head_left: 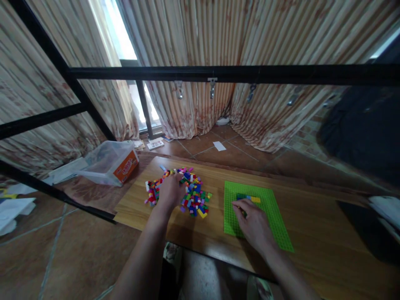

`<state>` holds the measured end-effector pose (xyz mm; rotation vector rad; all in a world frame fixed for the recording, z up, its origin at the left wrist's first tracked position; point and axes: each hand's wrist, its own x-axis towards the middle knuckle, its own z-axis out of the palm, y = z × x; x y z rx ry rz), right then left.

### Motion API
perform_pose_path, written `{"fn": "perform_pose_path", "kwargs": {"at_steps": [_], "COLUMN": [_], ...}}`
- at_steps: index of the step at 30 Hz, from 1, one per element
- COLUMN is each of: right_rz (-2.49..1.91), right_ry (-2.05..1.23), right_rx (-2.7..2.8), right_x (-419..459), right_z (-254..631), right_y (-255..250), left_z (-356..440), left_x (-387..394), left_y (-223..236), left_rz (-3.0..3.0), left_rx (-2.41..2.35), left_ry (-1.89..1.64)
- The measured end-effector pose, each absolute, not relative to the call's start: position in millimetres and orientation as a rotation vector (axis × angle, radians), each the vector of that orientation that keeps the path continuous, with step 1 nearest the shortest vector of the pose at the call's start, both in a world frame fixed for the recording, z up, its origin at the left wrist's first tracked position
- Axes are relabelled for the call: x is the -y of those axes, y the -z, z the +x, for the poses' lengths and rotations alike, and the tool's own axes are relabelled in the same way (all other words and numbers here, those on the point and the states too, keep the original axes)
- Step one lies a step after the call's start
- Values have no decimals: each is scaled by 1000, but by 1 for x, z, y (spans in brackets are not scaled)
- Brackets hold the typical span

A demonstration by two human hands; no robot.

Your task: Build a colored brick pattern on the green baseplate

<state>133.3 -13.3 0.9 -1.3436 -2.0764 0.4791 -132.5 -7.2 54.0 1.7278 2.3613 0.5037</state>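
My left hand (171, 191) reaches into a loose pile of small coloured toy bricks (195, 196) on the wooden table. Its back faces me and hides most of the fingers, so whether it grips a brick cannot be seen. Over the green studded baseplate (231, 225), my right hand (253, 221) is closed, thumb and fingers drawn together. Whatever small thing is between those fingertips is too hidden to name. Just beyond them, a short row of dark green, blue and yellow bricks (255, 199) sits on the baseplate, partly covered by the hand.
A clear plastic bin (109, 156) with an orange label stands on the floor left of the wooden table (140, 212). A black metal bar (193, 73) with clips crosses above the table's far side. At the table's right end lies a dark flat object (359, 225).
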Motion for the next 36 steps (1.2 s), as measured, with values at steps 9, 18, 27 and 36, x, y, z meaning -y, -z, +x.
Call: {"fn": "perform_pose_path", "kwargs": {"at_steps": [9, 18, 27, 36], "right_rz": [-1324, -1341, -1289, -963], "right_ry": [-471, -472, -624, -1055], "right_rx": [2097, 2075, 1957, 1760], "right_x": [15, 17, 19, 28], "right_z": [132, 136, 133, 123], "right_y": [-1, -7, -15, -28], "left_z": [-125, -127, -119, -63], "left_x": [5, -2, -4, 6], "left_y": [-45, -43, -43, -41], "left_rz": [1907, 1824, 1343, 719], "left_rx": [-2331, -2224, -1583, -958], "left_ry": [-321, -545, -1075, -983]}}
